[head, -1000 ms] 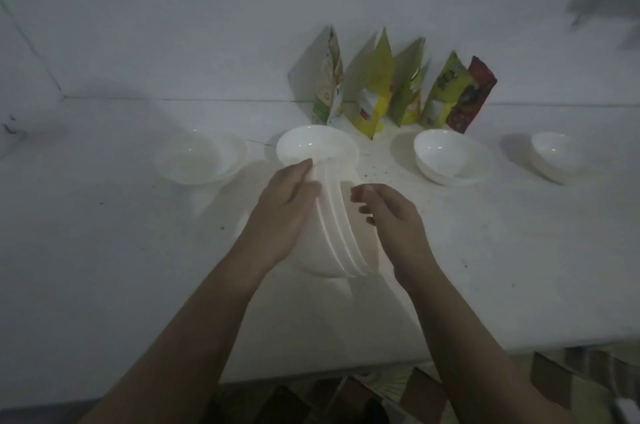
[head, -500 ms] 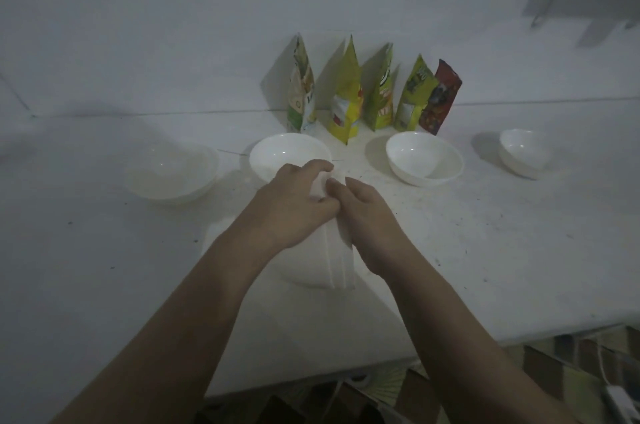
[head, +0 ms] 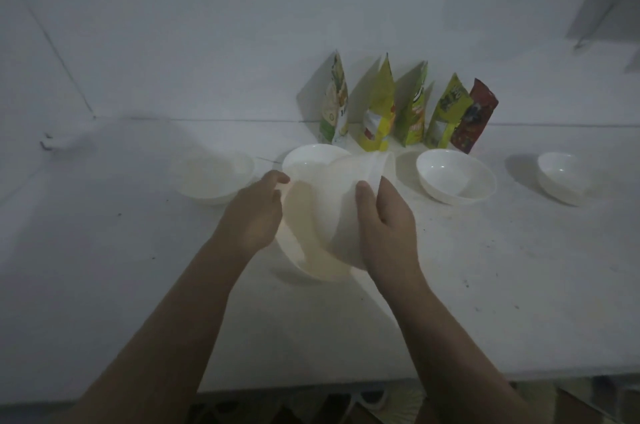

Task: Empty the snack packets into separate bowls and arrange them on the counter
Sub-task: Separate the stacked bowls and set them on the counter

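My left hand (head: 254, 215) and my right hand (head: 386, 222) hold tilted white bowls (head: 325, 215) above the white counter (head: 519, 285). The right hand grips one bowl by its rim and is pulling it away from the bowl on the left, whose edge my left hand holds. Behind them a white bowl (head: 308, 157) stands on the counter. More white bowls stand at the left (head: 214, 177), the right (head: 453, 177) and the far right (head: 562, 181). Several snack packets (head: 408, 112), green, yellow and one dark red (head: 474, 118), lean upright against the wall.
A white wall (head: 311, 25) rises behind the counter, with a corner at the left. The counter's front edge (head: 346, 382) runs along the bottom, with dim floor clutter below it.
The held bowls, pressed together edge-on half a second ago, have come apart. My right hand has swung one bowl out to the right while the left hand keeps the other.
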